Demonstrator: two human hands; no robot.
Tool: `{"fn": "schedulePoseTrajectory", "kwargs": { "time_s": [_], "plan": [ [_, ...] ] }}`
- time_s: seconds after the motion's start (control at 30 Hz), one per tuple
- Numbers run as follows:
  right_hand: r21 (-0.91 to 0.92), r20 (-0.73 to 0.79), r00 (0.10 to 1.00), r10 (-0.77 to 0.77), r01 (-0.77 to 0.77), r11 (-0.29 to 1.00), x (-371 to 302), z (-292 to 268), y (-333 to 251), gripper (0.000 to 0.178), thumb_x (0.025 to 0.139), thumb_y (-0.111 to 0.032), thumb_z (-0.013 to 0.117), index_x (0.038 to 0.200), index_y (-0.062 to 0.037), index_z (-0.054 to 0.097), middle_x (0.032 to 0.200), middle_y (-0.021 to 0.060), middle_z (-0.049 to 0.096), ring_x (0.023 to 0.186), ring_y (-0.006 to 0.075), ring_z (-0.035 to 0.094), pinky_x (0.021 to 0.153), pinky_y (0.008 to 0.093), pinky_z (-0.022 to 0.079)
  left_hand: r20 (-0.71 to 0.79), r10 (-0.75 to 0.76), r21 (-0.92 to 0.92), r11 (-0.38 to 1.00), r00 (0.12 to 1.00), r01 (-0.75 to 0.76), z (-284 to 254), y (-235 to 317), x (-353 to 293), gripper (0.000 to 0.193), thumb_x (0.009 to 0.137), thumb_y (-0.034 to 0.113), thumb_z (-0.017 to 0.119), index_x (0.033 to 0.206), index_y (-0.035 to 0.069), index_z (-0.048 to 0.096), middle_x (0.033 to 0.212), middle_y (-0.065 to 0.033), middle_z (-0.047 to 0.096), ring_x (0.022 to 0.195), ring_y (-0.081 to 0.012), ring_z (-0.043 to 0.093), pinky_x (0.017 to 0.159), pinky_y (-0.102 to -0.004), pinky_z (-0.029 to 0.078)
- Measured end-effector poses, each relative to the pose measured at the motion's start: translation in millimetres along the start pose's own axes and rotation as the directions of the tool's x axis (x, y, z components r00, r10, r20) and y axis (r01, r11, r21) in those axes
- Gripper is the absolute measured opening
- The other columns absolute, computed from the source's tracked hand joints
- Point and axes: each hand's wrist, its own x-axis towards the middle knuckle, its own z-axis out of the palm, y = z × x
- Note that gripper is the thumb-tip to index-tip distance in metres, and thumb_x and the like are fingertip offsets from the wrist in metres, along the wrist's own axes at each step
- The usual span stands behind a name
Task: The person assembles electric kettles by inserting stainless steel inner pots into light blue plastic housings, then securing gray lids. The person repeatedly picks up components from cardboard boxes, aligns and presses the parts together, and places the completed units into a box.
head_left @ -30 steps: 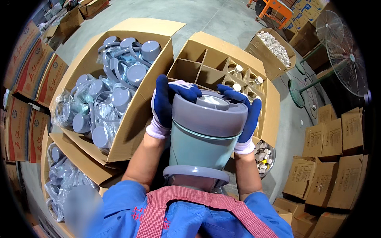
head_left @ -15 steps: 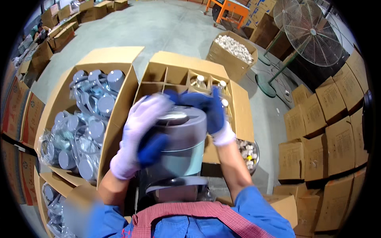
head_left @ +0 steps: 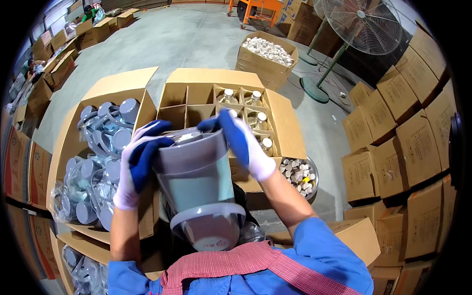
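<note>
Over grey concrete floor (head_left: 172,44), clasping between gloved left hand (head_left: 139,163), along the left wall, and right hand (head_left: 242,141), on the right rim, a grey-and-teal flask casing (head_left: 196,189); slanting lengthwise toward apron strap (head_left: 216,259) from divided carton's (head_left: 286,123) near edge.

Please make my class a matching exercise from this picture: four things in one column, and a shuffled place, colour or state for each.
1. Teal-and-grey container
2. Divided carton
3. Round bowl
4. Wheeled cart

A. Holds small pale pieces
B. Orange, near the picture's top edge
C. Between the left hand and right hand
D. Partly filled with bottles

Pairs: 1-C, 2-D, 3-A, 4-B
</note>
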Motion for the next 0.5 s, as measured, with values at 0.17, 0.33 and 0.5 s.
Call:
{"fn": "schedulePoseTrajectory", "kwargs": {
  "time_s": [0.17, 0.33, 0.5],
  "plan": [
    [0.180, 0.061, 0.983, 0.174, -0.182, 0.967, 5, -3, -16, 0.067, 0.107, -0.051, 0.036, 0.109, 0.0062, 0.072, 0.104, 0.0122, 0.074, 0.094, 0.0198, 0.067, 0.091, 0.0325, 0.051, -0.086, 0.109, -0.230, 0.965, 0.990, -0.126, 34, 3, 3, 0.027, 0.094, 0.022, 0.058, 0.102, 0.000, 0.072, 0.120, -0.0193, 0.069, 0.109, -0.0281, 0.064, 0.098, -0.0362, 0.047],
    [-0.432, 0.475, 0.837, 0.273, -0.049, 0.900, 0, -50, -111, 0.032, 0.102, -0.033, 0.056, 0.117, -0.0086, 0.072, 0.117, 0.0120, 0.069, 0.107, 0.0272, 0.063, 0.098, 0.0356, 0.047, -0.139, 0.262, -0.007, 0.964, 0.955, -0.265, 46, 50, -10, 0.020, 0.087, 0.017, 0.061, 0.096, 0.003, 0.071, 0.113, -0.0169, 0.070, 0.103, -0.0315, 0.064, 0.094, -0.0415, 0.048],
    [-0.841, 0.501, 0.835, 0.228, 0.407, 0.356, -106, -94, -205, 0.051, 0.079, -0.018, 0.075, 0.126, -0.0041, 0.058, 0.127, 0.0211, 0.058, 0.119, 0.0404, 0.057, 0.102, 0.0457, 0.045, -0.054, 0.543, 0.026, 0.840, 0.838, -0.542, 108, 155, -36, 0.025, 0.075, 0.026, 0.070, 0.091, 0.007, 0.066, 0.112, -0.0124, 0.063, 0.100, -0.0313, 0.061, 0.088, -0.0437, 0.046]
  ]
}}
